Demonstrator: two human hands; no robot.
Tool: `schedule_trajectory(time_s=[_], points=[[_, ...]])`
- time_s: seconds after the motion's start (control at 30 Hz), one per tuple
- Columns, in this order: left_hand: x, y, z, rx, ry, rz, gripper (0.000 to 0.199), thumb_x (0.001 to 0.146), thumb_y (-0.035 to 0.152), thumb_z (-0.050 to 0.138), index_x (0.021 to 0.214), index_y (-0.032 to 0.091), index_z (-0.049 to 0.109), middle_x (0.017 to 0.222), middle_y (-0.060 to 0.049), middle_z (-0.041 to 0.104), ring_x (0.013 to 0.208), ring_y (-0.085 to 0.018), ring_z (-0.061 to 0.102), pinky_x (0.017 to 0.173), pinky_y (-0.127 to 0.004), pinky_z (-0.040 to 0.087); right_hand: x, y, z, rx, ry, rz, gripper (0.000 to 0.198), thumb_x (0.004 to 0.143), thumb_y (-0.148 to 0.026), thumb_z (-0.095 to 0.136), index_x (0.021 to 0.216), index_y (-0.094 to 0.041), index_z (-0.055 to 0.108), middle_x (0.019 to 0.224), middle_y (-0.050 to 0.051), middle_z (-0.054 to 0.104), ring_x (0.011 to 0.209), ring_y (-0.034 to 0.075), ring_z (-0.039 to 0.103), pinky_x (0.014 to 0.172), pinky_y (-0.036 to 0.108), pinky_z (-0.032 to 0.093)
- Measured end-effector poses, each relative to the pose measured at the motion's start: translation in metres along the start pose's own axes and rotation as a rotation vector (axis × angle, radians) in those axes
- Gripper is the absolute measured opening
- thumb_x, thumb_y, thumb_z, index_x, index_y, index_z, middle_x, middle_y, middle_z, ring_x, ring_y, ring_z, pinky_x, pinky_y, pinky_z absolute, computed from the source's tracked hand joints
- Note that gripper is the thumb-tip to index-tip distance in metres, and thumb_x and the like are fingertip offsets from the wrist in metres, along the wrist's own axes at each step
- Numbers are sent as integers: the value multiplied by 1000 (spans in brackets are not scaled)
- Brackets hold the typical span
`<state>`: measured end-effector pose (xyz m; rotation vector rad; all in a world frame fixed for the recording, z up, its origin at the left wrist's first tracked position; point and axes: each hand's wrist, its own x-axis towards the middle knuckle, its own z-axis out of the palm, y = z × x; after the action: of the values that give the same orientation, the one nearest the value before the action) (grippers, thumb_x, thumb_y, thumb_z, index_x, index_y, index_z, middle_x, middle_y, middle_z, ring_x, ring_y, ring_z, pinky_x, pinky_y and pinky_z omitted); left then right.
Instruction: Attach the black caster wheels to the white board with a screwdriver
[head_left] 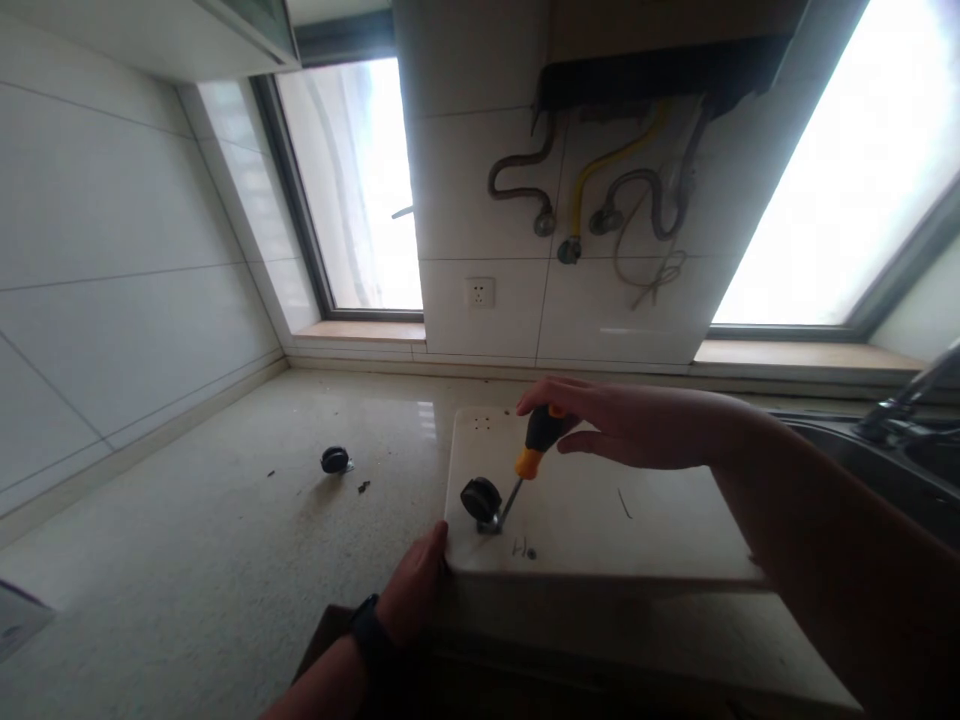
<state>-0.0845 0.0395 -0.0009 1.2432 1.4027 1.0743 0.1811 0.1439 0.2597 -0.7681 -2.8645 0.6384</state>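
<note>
On the white panel (pixel 637 520) one caster (pixel 481 499) is still attached, the right hand (pixel 592 412) clamping its fingers on a screwdriver (pixel 529 462), another caster (pixel 334 460) lying detached, the left hand's (pixel 414 590) finger closure unclear.

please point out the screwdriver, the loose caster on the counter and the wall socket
Screwdriver (pixel 529 463), head view: orange lower part of its handle.
Loose caster (pixel 334 460), head view: its black wheel.
Wall socket (pixel 480 293), head view: its faceplate.

Screwdriver handle (pixel 543 432) blk + yel-orange; board (pixel 637 535) off-wht; both castors (pixel 481 499) blk; ctr (pixel 225 530) pale, speckled; hose (pixel 577 190) yel.
</note>
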Motion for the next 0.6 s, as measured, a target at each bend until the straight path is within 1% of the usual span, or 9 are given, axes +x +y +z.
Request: schedule_trajectory(time_s=[0.07,0.13,0.23,0.3,0.37,0.47,0.5,0.53,0.6], points=[[-4,-1,2,-45,-70,-48,78,88,86,33,97,16,67,98,-11,70,98,-29,62,93,-40,50,2,-7,-5,-39,-28,10,34,95,-32,62,129,-30,58,124,4,69,103,21,66,85,37,48],[-7,-1,5,-78,-87,-75,81,82,91,35,93,17,65,88,-8,67,86,-26,61,84,-39,51,6,-12,-8,-109,-18,19,29,92,-32,66,121,-31,63,116,1,72,97,20,67,80,35,46],[-8,-4,5,-78,-119,-67,81,79,94,38,89,18,63,80,-5,62,77,-22,56,76,-36,50,13,-17,-11,-239,-2,44,25,89,-42,72,110,-29,66,97,0,74,81,19,66,67,32,41],[-7,-6,4,-88,-161,-39,80,79,93,38,91,18,63,80,-4,61,75,-21,54,74,-35,48,18,-19,-11,-333,4,44,32,89,-57,68,98,-26,65,81,0,72,66,17,61,58,31,36],[-7,-8,2,-111,-196,-18,80,80,92,39,95,18,64,81,-4,60,76,-21,54,74,-34,47,22,-21,-10,-416,8,45,45,88,-69,61,86,-24,63,69,0,67,55,14,54,53,31,30],[-7,-8,0,-124,-228,-16,80,79,93,40,95,18,62,82,-4,59,77,-20,53,74,-33,46,28,-26,-7,-536,47,90,56,87,-76,53,71,-23,56,56,0,59,46,12,45,50,31,25],[-7,-8,-1,-120,-233,-14,80,79,93,41,95,18,61,83,-3,58,77,-20,53,74,-33,46,29,-28,-6,-549,58,96,55,88,-75,54,72,-23,57,58,0,60,47,13,46,50,32,25],[-7,-8,-1,-115,-237,-10,79,79,93,41,94,18,61,83,-3,57,77,-19,52,74,-32,46,29,-30,-6,-534,64,97,50,89,-71,56,78,-23,60,64,1,65,49,14,49,51,32,28],[-8,-9,-1,-116,-246,4,78,79,92,42,95,17,60,81,-2,56,76,-19,50,74,-32,44,27,-31,-6,-397,56,92,35,90,-58,63,103,-26,63,88,3,74,59,16,59,54,32,36]])
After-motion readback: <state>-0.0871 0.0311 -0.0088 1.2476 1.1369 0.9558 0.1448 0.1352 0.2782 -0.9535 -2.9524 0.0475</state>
